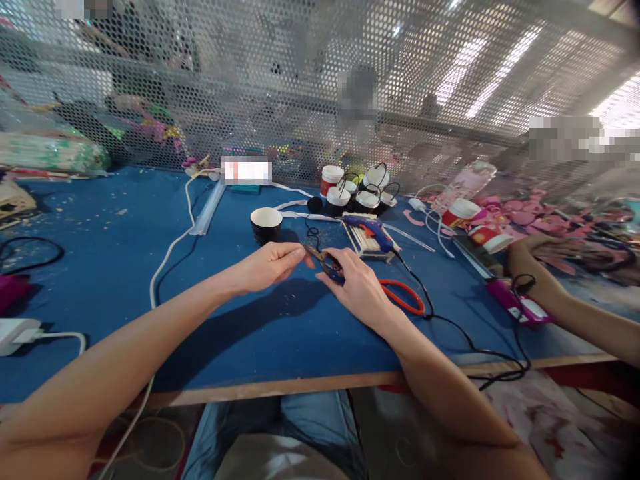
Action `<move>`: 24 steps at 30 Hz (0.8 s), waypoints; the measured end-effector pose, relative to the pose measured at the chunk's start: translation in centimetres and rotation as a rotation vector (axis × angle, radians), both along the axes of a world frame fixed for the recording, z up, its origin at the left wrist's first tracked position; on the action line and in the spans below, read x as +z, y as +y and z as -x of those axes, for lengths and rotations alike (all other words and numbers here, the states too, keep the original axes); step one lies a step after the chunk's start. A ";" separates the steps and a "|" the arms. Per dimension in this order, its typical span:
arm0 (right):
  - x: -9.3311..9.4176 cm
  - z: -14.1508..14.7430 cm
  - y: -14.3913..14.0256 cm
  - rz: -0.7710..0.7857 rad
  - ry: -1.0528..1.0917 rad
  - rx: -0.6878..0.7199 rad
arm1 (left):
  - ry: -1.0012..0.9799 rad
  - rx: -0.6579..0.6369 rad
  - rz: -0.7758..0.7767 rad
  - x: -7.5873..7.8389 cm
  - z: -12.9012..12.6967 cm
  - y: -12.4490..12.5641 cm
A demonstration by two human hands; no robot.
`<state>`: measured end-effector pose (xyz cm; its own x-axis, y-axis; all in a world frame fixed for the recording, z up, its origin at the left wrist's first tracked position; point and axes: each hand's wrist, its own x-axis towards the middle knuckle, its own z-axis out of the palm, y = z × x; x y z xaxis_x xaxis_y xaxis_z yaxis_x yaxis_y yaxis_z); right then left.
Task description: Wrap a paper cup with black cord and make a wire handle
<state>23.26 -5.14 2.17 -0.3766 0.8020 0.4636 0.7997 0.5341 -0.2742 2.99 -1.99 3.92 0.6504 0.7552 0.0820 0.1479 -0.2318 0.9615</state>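
Note:
Near the middle of the blue table my right hand [353, 283] is closed around dark-handled pliers [324, 261], their tips pointing left. Just left of those tips, my left hand [275, 263] is closed in a pinch; what its fingers hold is too small and hidden to make out. A thin black cord [313, 232] lies curled just beyond the pliers, below a small black round piece [315, 204]. Behind my left hand stands a black-wrapped paper cup [267, 225], upright with its white inside showing.
Several cups with black loops [367, 199] stand at the back. A blue glue gun [373, 230] rests on a stick frame. Nearby lies a red-orange loop [406, 298]. At right, a co-worker's hand [535, 260] is near a magenta tool [517, 303]. A white cable [167, 267] crosses the left side.

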 end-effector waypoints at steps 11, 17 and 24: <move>0.2 -0.2 0.4 0.083 0.029 -0.025 | -0.103 0.205 0.052 0.1 -0.2 0.1; 0.1 -0.3 0.3 0.072 -0.003 0.025 | -0.231 0.059 0.261 -0.1 -0.1 0.1; 0.5 -0.1 0.1 0.074 -0.003 0.106 | -0.349 -0.164 0.580 -0.1 0.7 0.4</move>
<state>23.34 -5.07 2.65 -0.4624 0.7896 0.4033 0.7406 0.5941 -0.3141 2.33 -1.62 3.79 0.7688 0.6345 -0.0801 -0.1851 0.3406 0.9218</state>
